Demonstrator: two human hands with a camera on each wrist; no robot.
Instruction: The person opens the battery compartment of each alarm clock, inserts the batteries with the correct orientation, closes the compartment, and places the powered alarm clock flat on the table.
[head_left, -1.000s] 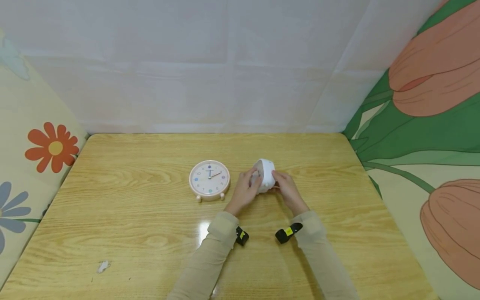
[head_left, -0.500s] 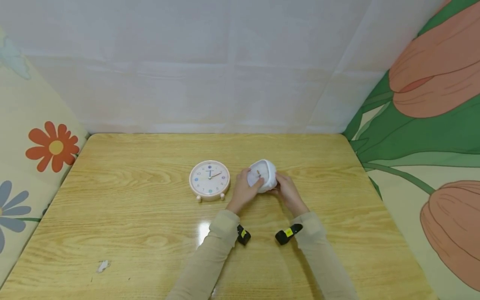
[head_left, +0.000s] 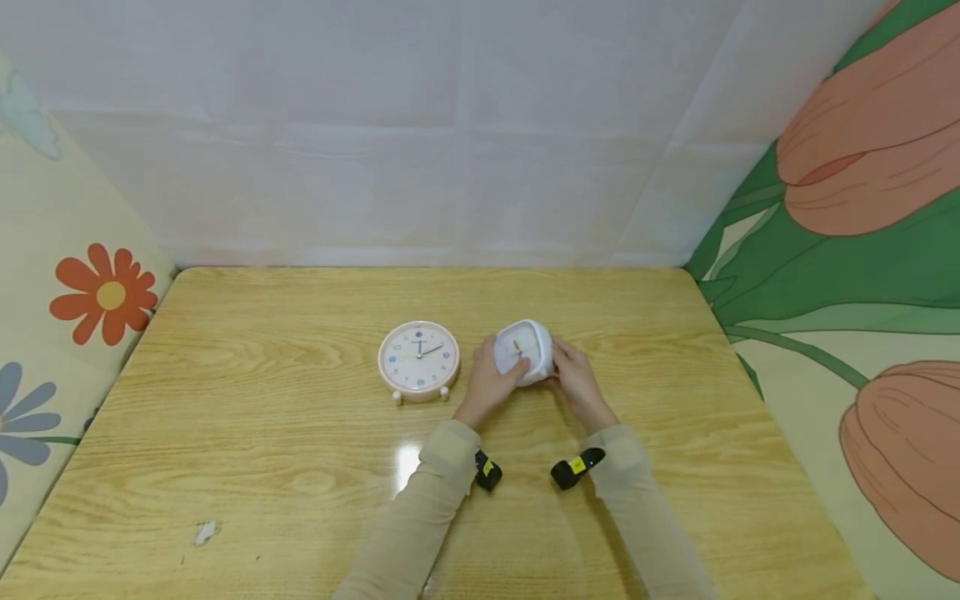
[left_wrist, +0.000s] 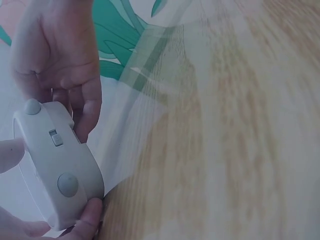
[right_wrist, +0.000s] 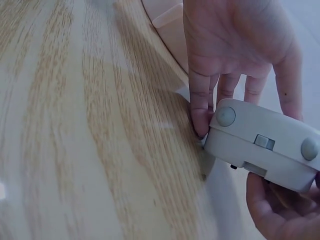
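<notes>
A small white alarm clock (head_left: pixel 522 350) with rounded corners is held tilted, its face turned up and leftward in the head view. My left hand (head_left: pixel 487 385) grips its left side, the thumb lying across the face. On the opposite side my right hand (head_left: pixel 576 379) holds the clock's right edge and back, fingers curled behind it. Both wrist views show the clock's underside (right_wrist: pixel 287 135), with two round grey feet and a small slide switch (right_wrist: pixel 264 141). To the left lies a round pale pink alarm clock (head_left: pixel 418 358), face up, untouched.
The wooden table (head_left: pixel 285 467) has a chipped white spot (head_left: pixel 206 532) near its front left. A white cloth wall (head_left: pixel 450 167) rises behind, with flower-printed fabric (head_left: pixel 840 292) at both sides. Black wrist cameras (head_left: pixel 576 468) sit at both cuffs.
Between my hands the white alarm clock has turned so that its face shows more toward the head view. My left hand shifted slightly with it. The pink clock stayed still.
</notes>
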